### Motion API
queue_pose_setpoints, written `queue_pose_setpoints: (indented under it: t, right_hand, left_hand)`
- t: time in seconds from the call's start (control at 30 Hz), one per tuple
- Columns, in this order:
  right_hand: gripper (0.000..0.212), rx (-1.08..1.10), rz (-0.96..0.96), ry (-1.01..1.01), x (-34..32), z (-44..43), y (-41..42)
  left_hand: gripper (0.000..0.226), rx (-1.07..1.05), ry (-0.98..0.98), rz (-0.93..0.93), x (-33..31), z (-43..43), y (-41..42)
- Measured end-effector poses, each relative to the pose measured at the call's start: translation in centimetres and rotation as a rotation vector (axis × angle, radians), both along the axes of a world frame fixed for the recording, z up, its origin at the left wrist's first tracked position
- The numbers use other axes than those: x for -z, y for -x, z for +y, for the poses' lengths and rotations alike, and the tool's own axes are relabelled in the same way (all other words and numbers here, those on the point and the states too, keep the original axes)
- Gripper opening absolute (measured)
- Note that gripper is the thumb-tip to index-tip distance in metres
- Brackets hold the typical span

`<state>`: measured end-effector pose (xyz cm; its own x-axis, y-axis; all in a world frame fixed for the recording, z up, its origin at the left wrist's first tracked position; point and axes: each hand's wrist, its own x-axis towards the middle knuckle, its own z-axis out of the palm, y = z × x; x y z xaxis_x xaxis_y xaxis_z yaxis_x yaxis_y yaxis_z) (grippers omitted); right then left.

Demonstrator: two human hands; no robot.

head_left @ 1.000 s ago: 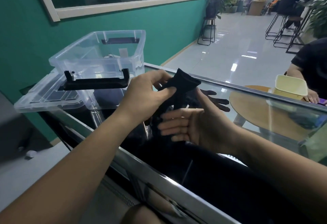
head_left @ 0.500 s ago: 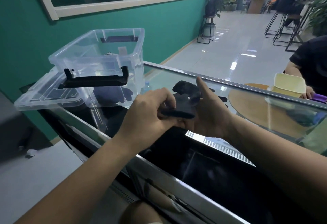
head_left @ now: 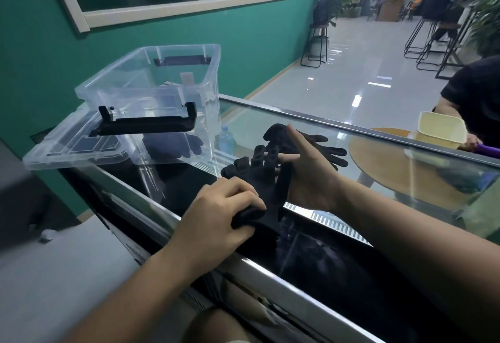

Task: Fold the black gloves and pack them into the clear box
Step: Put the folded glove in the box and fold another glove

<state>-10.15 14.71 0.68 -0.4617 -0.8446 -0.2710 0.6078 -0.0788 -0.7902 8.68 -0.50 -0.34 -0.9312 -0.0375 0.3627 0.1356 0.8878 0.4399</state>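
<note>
A black glove (head_left: 261, 177) lies stretched flat on the glass counter, fingers pointing away from me. My left hand (head_left: 219, 215) grips its cuff end at the near side. My right hand (head_left: 308, 177) holds the glove's right edge, thumb raised and fingertips on the fabric. A second black glove (head_left: 328, 149) lies on the glass just behind my right hand. The clear box (head_left: 151, 93) with black handles stands at the counter's left end. A dark glove-like shape (head_left: 173, 145) shows through its front wall, whether inside or reflected I cannot tell.
The box's clear lid (head_left: 73, 147) lies under the box and sticks out to the left. A small plastic bottle (head_left: 226, 141) shows beside the box. Beyond the glass, a person sits at a round wooden table (head_left: 384, 164) with a yellow tub (head_left: 439, 128).
The glove was held bunched up in the air between both hands. It now lies spread out on the glass, with my left hand pulled back toward me on the cuff.
</note>
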Motion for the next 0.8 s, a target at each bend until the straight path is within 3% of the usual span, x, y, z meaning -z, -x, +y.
queue_pose_setpoints:
  t: [0.37,0.47,0.57,0.67,0.8]
  right_hand:
    - [0.085,0.009,0.006,-0.031,0.1,-0.2,-0.1]
    - [0.085,-0.005,-0.01,-0.008,0.5,-0.2,0.3]
    - [0.085,-0.032,-0.015,0.01,0.7,0.1,0.5]
    - [0.083,-0.037,-0.037,0.034,0.7,0.1,0.5]
    - [0.082,-0.028,-0.07,0.06,0.8,0.1,0.6]
  left_hand:
    - [0.034,-0.02,0.145,0.008,0.9,0.0,-1.0]
    - [0.041,-0.014,0.01,-0.006,0.6,0.1,-1.0]
    - [0.034,-0.006,-0.145,-0.006,0.7,-0.4,-0.3]
    - [0.016,-0.017,-0.174,0.007,1.2,-1.1,0.1]
    - [0.021,-0.03,-0.139,0.001,1.6,-1.4,0.1]
